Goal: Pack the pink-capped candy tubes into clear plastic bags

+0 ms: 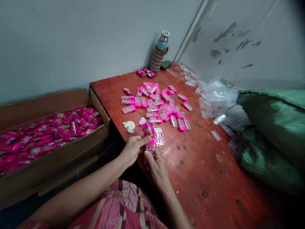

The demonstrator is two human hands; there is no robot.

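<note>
Container of pink balls is positioned at the near left edge of the red desk, gripped by 2 hands. Left hand pinches its upper end together with a pink printed wrapper; right hand clasps its clear lower end. Filled containers lie clustered beyond. Carton of pink packs stands left; clear tubes lie right, beside a green sack.

Your left hand and right hand grip a bead-filled tube — printed pink wrapper at its top — nearer you than the pink-capped pile; clear tubes lie right of that pile, a carton left.
</note>
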